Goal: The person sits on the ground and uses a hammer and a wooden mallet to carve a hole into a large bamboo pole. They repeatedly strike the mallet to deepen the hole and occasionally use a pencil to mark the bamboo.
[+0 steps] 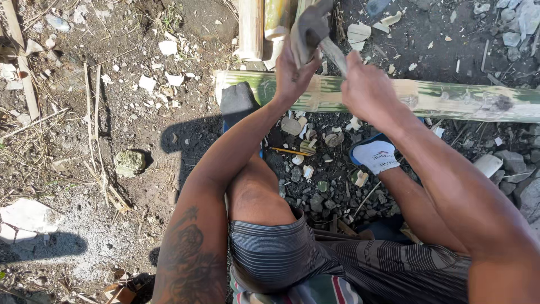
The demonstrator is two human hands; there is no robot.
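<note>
Head view, looking down. The left hand (292, 70) is wrapped tight around the wooden handle (304, 36) of a chopping tool; the right hand (368, 90) is clenched around the tool's grey blade part (336, 56) (which part exactly cannot be told). Both hover over a green bamboo pole (450, 100) lying across the dirt ground (112, 169), with pale chips (306, 126) scattered beneath and feet braced against it.

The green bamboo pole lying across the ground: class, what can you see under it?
Under the bamboo pole lie dark soil, stones and pale chips. A dark-socked foot rests against it. The left hand and right hand cover its middle.
</note>
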